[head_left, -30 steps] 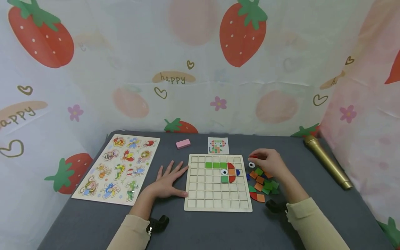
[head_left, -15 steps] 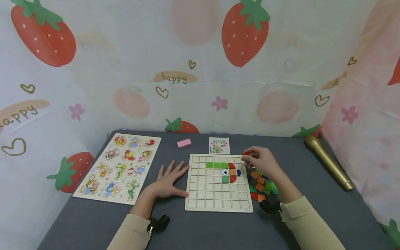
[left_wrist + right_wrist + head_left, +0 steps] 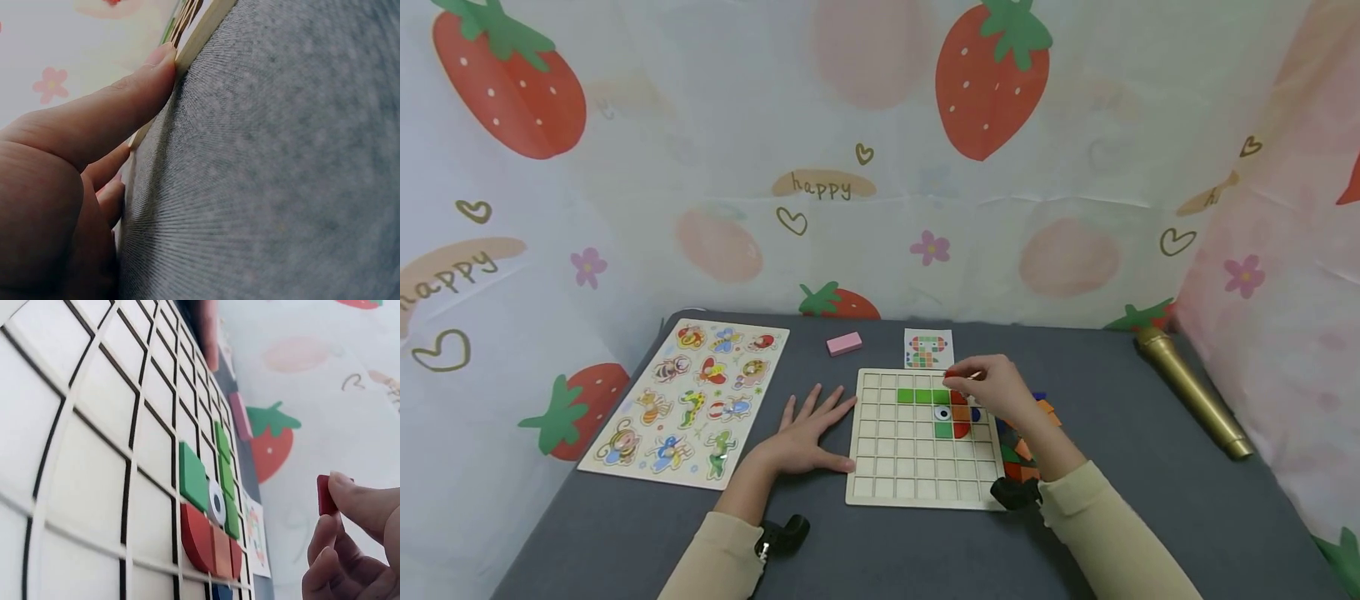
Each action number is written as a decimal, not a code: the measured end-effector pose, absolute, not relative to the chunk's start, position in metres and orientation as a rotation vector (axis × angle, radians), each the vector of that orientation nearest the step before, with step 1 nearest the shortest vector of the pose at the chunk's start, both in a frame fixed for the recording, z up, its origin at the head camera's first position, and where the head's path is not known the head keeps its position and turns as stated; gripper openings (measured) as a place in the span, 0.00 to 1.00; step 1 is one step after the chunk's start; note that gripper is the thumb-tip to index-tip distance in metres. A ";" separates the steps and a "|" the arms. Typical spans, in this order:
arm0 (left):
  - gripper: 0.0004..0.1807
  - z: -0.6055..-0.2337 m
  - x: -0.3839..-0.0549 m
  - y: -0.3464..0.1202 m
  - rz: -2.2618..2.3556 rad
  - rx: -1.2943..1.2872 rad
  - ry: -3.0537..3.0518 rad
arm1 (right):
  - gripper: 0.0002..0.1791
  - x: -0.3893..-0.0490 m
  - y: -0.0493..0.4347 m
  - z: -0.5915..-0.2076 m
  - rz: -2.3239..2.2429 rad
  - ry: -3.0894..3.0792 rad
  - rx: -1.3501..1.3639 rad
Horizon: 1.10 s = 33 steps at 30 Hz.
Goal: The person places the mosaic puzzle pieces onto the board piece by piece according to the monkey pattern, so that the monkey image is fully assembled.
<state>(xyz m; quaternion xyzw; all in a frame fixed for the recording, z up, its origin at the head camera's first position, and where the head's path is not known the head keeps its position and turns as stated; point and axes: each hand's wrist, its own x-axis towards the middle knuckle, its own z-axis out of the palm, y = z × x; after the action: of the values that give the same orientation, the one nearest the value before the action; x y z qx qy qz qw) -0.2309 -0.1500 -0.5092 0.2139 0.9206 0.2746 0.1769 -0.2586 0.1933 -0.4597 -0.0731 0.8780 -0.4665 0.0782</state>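
Note:
The square wooden grid board (image 3: pixel 895 492) lies on the grey table. My left hand (image 3: pixel 801 442) rests flat with fingers spread beside it, and the thumb (image 3: pixel 119 112) touches the board's left edge. Over the board's upper right, my right hand (image 3: pixel 996 390) pinches a small red piece (image 3: pixel 325 495) between thumb and fingertips, held above the grid. Set in the grid are a row of light green squares (image 3: pixel 923 397), a white eye piece (image 3: pixel 942 412), a darker green square (image 3: pixel 192 476), an orange square (image 3: pixel 221 551), red rounded pieces (image 3: pixel 197 537) and a blue piece (image 3: pixel 975 413).
Behind the board lies a small pattern card (image 3: pixel 928 348), with a pink block (image 3: pixel 844 343) to its left. An insect picture board (image 3: pixel 681 404) lies at the left. Loose coloured pieces (image 3: pixel 1021 472), partly hidden by my right arm, lie right of the board. A gold microphone (image 3: pixel 1195 396) lies farther right.
My right hand has moved left from above the loose pieces to over the upper part of the board, carrying the red piece. My left hand has stayed in place.

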 end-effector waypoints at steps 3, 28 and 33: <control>0.58 -0.509 -0.232 -0.150 0.776 0.614 2.607 | 0.14 -0.260 0.184 -0.462 -1.373 2.624 -0.250; 0.57 -0.511 -0.233 -0.151 0.776 0.628 2.603 | 0.06 -0.283 0.116 -0.488 -1.231 2.672 -0.360; 0.57 -0.510 -0.232 -0.152 0.786 0.628 2.606 | 0.07 -0.285 0.107 -0.485 -1.148 2.723 -0.461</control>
<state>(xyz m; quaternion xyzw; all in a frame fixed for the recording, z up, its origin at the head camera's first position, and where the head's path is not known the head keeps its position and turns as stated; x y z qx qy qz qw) -0.2318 -0.1520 -0.5101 0.2213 0.9189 0.2770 0.1731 -0.2845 0.1071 -0.4852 -0.1536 0.9078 -0.3829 0.0754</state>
